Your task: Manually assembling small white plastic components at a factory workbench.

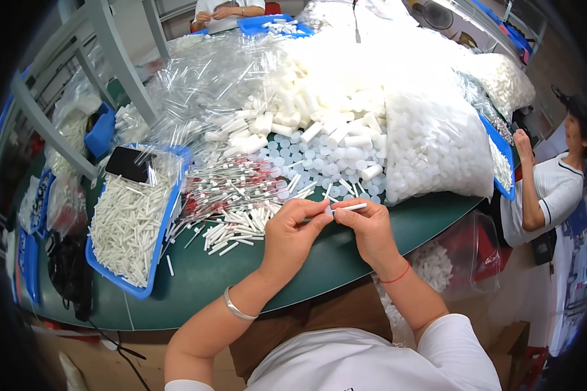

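Note:
Close together at the table's near edge, both my hands are pinched over small parts. Between the thumb and fingers of my right hand (370, 233) lies a short white tube (352, 207), pointing toward my left hand. My left hand (292, 236) is closed at the tube's left end on a small pale piece, mostly covered by the fingertips. Just beyond my hands are translucent round caps (316, 159) in a heap. Loose white tubes (241, 225) lie to the left of my left hand, beside a pile of thin clear pieces with red parts (231, 186).
A blue tray (147, 291) of white tubes stands at left, a black phone (128, 164) on top. Thick white cylinders (355, 130) and clear tubes (202, 85) are piled behind. A filled plastic bag (437, 146) sits right. Co-workers (548, 189) work at right and far side.

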A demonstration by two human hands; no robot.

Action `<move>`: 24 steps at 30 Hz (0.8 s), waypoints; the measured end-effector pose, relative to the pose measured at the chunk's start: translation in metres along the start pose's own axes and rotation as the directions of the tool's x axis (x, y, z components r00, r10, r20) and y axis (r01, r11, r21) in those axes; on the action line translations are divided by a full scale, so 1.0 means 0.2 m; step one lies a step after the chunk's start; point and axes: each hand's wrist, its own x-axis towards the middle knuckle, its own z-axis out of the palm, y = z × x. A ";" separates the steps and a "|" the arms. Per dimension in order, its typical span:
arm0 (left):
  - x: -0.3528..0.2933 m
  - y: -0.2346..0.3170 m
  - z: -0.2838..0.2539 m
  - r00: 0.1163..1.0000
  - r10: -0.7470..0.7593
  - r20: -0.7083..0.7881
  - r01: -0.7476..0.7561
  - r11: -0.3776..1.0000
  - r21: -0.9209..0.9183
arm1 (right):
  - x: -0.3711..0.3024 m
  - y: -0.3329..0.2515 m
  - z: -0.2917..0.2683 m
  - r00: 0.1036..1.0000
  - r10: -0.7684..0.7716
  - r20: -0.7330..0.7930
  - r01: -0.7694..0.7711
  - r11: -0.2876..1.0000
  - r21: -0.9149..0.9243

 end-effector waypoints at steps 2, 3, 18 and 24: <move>-0.01 0.04 0.03 0.976 0.215 -0.043 -0.200 0.954 0.222 | 0.01 0.00 -0.02 0.999 0.044 0.029 -0.047 0.993 0.112; -0.01 0.05 0.03 0.975 0.215 -0.046 -0.200 0.954 0.224 | 0.01 -0.01 -0.01 0.998 0.045 0.033 -0.048 0.992 0.113; 0.71 -0.05 -0.04 0.896 0.421 0.142 -0.336 0.434 0.836 | 0.17 -0.08 -0.03 0.998 -0.058 0.021 0.056 0.995 0.083; 0.91 -0.16 -0.03 0.956 0.243 0.166 -0.244 0.341 0.908 | 0.14 -0.04 -0.04 0.992 -0.125 0.027 0.125 0.992 0.016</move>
